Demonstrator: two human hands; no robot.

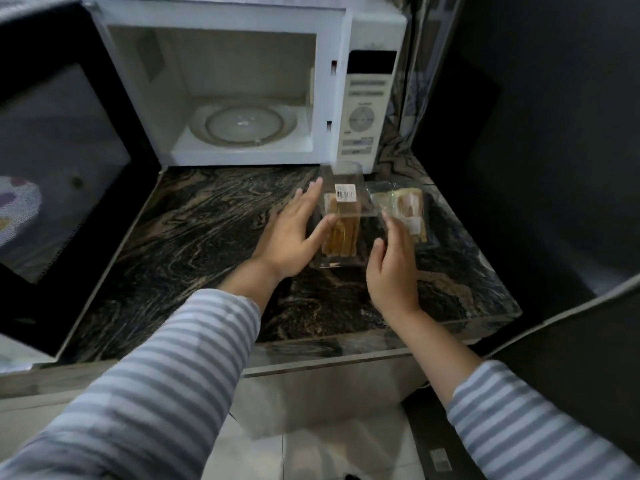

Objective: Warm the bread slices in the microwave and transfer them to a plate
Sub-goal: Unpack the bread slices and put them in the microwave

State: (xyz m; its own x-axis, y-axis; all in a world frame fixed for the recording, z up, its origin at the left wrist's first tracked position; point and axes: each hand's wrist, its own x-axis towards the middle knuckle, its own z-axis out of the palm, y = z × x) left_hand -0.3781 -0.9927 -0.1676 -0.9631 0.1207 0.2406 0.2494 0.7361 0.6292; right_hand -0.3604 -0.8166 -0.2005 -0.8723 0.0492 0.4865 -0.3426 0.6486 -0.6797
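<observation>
On the desk (194, 237), a dark slab with swirling tan veins, a clear plastic box (341, 216) of bread slices (341, 233) stands just in front of the microwave (242, 84), near its control panel (363, 116). The box bears a white barcode label (345, 192) on top, and the slices stand on edge inside it, packed side by side. Just to the right of it lies a second clear pack (403, 206), also with bread inside, touching or nearly touching the first; which of the two cannot be told.

Both hands flank the box. The left hand (294, 233) lies against its left side with fingers straight and spread, the thumb reaching along the near part of that side. The right hand (393, 261) is at the right side with fingers straight and close together, pointing away from the person; whether it actually touches the plastic cannot be told. Neither hand curls round the box. Both arms wear grey-and-white striped sleeves (166, 375).

The microwave is white and stands at the back of the desk. Its door (59, 168) is swung wide open to the left, dark glass facing the camera. Inside, the glass turntable (247, 124) sits bare on the cavity floor. Pale floor tiles (311, 455) show below the desk edge.
</observation>
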